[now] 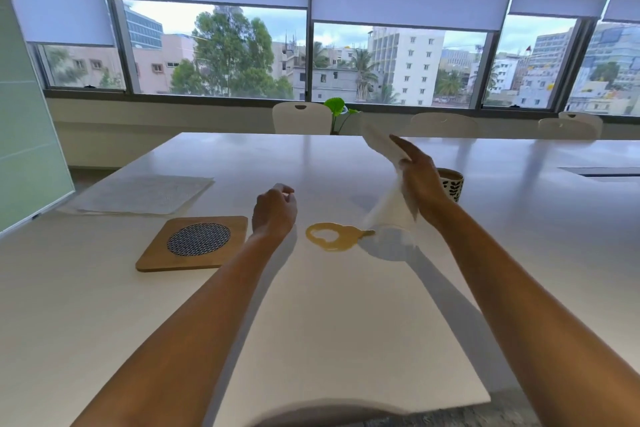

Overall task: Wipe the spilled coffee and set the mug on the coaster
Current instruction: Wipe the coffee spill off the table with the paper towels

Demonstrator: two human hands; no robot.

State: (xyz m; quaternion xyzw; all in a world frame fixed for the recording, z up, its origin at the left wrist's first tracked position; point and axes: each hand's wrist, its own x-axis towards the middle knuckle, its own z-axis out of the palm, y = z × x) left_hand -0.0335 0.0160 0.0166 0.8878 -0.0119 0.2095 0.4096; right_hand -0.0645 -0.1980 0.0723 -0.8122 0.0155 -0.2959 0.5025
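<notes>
— Clenched around a white cloth (391, 198), my right hand (420, 184) holds it in the air just right of the coffee spill (331, 236); the fabric is blurred, one end trailing up past my fingers, the other hanging down close to the table (311, 322).

— And your left hand (275, 210)?

— Loosely curled, grasping nothing, hovering just left of the spill and a little beyond it.

— Where does the spill sit?

— On the white table, between my two forearms: a tan ring of liquid with a pale centre and a thin tail running right toward the cloth's lower end. Whether the cloth touches that tail, I cannot tell.

— The mug (451, 184)?

— Beyond the spill and to its right, standing upright on the table behind my right hand, which hides part of it. White, with a dark leaf pattern.

— The coaster (194, 243)?

— Left of the spill, well apart from the mug: a square wooden board with a round woven disc at its centre, bare on top. A pale sheet of paper towel (145, 194) lies flat beyond it.
</notes>
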